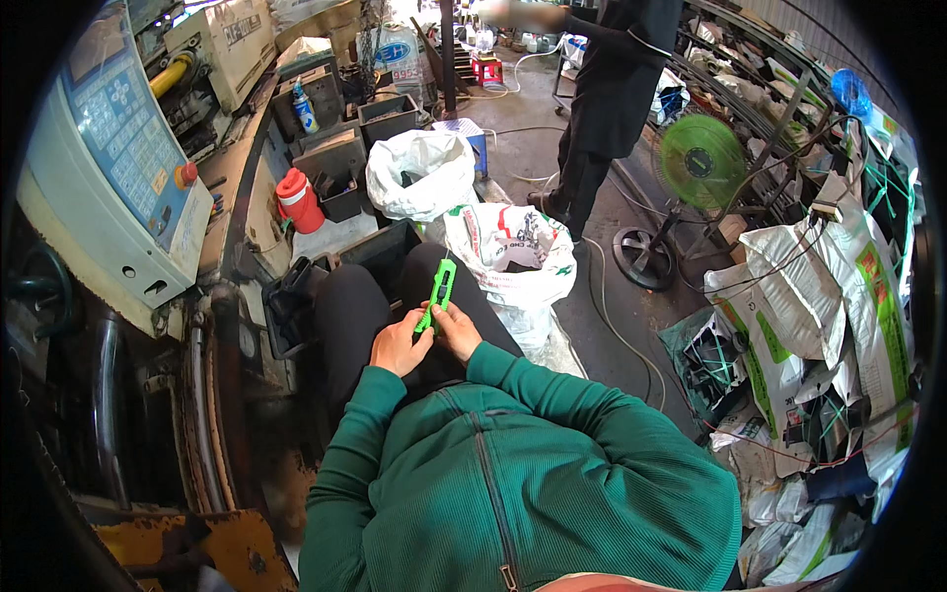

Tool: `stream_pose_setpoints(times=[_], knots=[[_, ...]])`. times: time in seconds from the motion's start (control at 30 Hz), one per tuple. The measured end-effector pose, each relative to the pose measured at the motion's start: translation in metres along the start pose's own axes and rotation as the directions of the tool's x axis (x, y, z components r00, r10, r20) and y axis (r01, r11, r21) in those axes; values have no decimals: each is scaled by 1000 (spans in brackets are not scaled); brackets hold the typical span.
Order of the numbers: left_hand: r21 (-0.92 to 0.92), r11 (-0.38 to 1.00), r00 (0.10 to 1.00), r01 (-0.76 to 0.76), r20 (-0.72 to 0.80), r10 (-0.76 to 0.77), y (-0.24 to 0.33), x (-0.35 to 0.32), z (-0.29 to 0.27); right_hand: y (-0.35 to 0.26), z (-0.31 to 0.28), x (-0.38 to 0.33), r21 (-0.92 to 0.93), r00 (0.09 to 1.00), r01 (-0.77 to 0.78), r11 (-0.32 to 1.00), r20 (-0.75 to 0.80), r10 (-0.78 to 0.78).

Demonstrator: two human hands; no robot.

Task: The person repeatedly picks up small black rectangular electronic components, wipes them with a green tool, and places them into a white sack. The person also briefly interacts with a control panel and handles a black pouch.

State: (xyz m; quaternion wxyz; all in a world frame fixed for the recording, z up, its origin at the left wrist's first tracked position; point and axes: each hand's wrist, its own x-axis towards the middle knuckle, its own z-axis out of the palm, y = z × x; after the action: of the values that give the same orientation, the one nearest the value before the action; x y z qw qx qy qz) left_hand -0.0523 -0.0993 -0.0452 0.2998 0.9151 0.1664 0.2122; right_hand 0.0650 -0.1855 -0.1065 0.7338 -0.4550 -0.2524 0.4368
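A bright green box cutter (443, 284) is held over my lap, its tip pointing away from me and a dark slider on its body. My left hand (397, 345) is closed around the lower end of its handle. On the other side, my right hand (457, 333) grips the handle with the thumb along it. A thin blade seems to show at the tip, too small to make out well. Just beyond my knees stand an open white sack (472, 280) with printed sides and a plain white sack (395, 197).
At left is a machine with a control panel (123, 138) and a red button (185, 175). A red jug (298, 201) stands near dark bins (389, 119). Ahead stands a person in dark clothes (612, 99), beside a green fan (701, 163). Sacks (789, 296) pile up at right; cables cross the floor.
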Motion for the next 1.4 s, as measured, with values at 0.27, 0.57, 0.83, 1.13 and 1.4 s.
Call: stream_pose_setpoints(times=[0.27,0.57,0.83,1.13,1.4], knots=[[46,998,995,31,91,-35,0,0,-1,-5,3,-1,220,999,-37,975,-22,42],[93,995,991,42,122,-54,0,-2,-1,-4,-1,1,245,1000,-12,969,-8,14],[89,996,983,2,180,-18,5,-5,-4,-13,0,0,210,998,-52,976,-21,58],[58,998,979,-30,205,18,4,-5,-3,-25,5,-4,264,996,-88,960,2,91],[57,995,975,-87,212,73,5,-7,-3,-24,4,-4,222,992,-117,968,-22,125]])
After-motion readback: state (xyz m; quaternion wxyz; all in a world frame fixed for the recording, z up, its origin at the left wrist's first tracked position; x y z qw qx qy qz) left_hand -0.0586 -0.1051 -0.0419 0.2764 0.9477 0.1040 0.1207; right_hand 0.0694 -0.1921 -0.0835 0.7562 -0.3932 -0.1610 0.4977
